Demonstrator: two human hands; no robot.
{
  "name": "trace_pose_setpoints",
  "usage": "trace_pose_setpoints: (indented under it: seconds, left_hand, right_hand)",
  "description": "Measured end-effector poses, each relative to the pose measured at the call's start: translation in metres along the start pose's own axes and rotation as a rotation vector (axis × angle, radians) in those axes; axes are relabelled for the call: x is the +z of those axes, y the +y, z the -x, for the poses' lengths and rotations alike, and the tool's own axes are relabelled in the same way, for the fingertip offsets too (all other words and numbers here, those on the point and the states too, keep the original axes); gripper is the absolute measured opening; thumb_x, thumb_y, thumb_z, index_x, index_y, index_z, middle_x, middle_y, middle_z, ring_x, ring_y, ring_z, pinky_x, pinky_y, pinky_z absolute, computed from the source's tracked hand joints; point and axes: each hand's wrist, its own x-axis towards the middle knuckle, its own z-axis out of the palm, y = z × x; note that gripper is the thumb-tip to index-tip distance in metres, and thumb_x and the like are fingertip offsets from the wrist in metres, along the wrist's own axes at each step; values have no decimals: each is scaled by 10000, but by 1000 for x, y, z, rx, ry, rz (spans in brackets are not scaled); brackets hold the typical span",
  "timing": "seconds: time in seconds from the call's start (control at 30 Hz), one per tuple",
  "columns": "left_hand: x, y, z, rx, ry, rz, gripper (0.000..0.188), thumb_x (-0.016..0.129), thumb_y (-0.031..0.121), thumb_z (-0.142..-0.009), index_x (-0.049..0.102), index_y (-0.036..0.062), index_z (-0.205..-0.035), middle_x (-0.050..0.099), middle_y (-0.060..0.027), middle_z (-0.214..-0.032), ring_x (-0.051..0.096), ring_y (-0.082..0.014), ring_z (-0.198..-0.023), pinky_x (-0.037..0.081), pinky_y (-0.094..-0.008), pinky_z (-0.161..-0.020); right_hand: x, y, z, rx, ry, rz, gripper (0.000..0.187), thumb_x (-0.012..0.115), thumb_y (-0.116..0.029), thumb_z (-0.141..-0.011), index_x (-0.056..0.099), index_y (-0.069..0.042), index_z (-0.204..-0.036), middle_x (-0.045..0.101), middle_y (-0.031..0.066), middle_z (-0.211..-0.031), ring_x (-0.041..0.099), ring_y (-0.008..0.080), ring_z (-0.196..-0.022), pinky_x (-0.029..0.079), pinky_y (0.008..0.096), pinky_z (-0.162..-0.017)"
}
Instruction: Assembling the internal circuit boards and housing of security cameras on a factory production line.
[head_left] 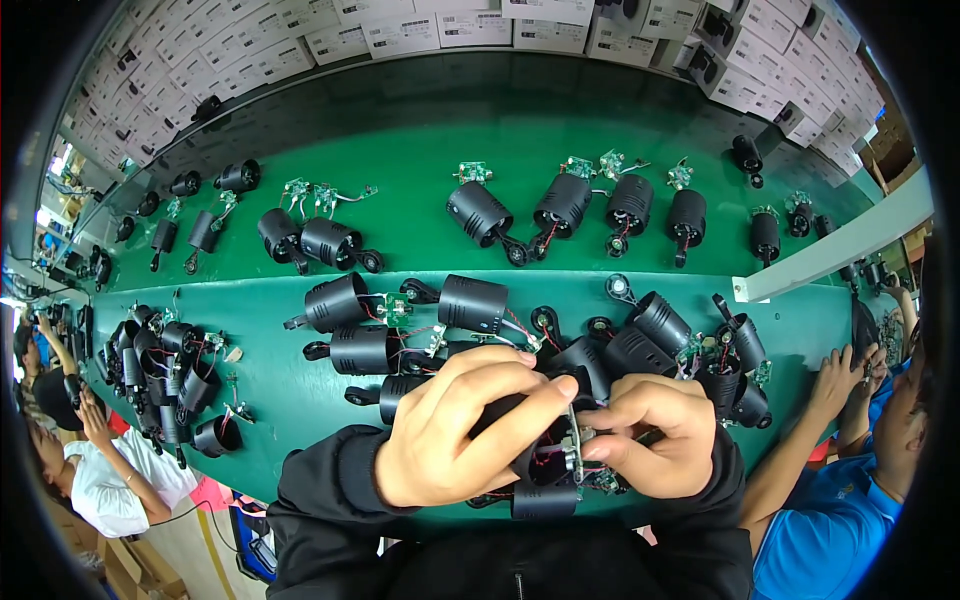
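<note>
My left hand (455, 430) wraps round a black cylindrical housing (535, 458), largely covered by its fingers. A circuit board (573, 448) stands edge-on at the housing's open end, with thin red wires showing inside. With thumb and forefinger, my right hand (662, 432) pinches this board from its right side. Just below the hands lies another black housing (545, 500). Beyond them are several more, among them one housing (472, 303) and another housing (365, 350), with wires leading to a small green board (396, 308).
A heap of black housings (160, 370) lies to the left. Farther back, a raised green shelf (400, 215) carries a row of housings with boards. White boxes (400, 35) are stacked behind it. A pale metal post (850, 240) slants across the right. People work on both sides.
</note>
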Motion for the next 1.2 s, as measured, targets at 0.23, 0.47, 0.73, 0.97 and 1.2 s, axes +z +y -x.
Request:
trace_pose_setpoints:
  seconds: [0.23,0.47,0.73,0.97,1.2]
  left_hand:
    - [11,9,6,108,-52,-297,342,659,48,-684,645,27,-1025,556,-100,-967,590,-255,-821,510,-304,-704]
    - [4,-1,-2,-20,-136,-17,436,672,75,-658,618,31,-1088,554,-109,-1011,556,-255,-876,500,-302,-702]
    - [-9,-2,1,-35,-282,-100,611,692,141,-580,567,28,-1167,546,-109,-1063,514,-249,-893,489,-283,-691]
    - [-11,4,5,-57,-265,-171,584,704,152,-580,588,28,-1139,562,-102,-1044,513,-235,-868,487,-276,-696]
    - [-14,11,3,-46,-216,-192,464,733,140,-647,621,35,-1085,610,-107,-1020,556,-238,-853,492,-290,-739]
  right_hand:
    - [15,5,2,-158,89,460,146,733,20,-663,624,-5,-756,501,6,-568,407,108,-451,305,201,-416]
    - [11,7,-5,-115,91,453,141,717,23,-652,600,-24,-715,482,1,-562,392,122,-440,313,217,-417]
    - [13,17,-5,-66,45,302,151,702,43,-654,571,-30,-680,488,4,-561,401,126,-445,325,229,-422]
    - [18,17,-4,-27,47,306,148,691,52,-664,565,-26,-675,506,13,-569,419,122,-459,338,222,-438]
    - [12,9,-6,-36,-57,190,116,693,44,-690,598,-10,-728,543,33,-631,436,124,-478,351,219,-457]
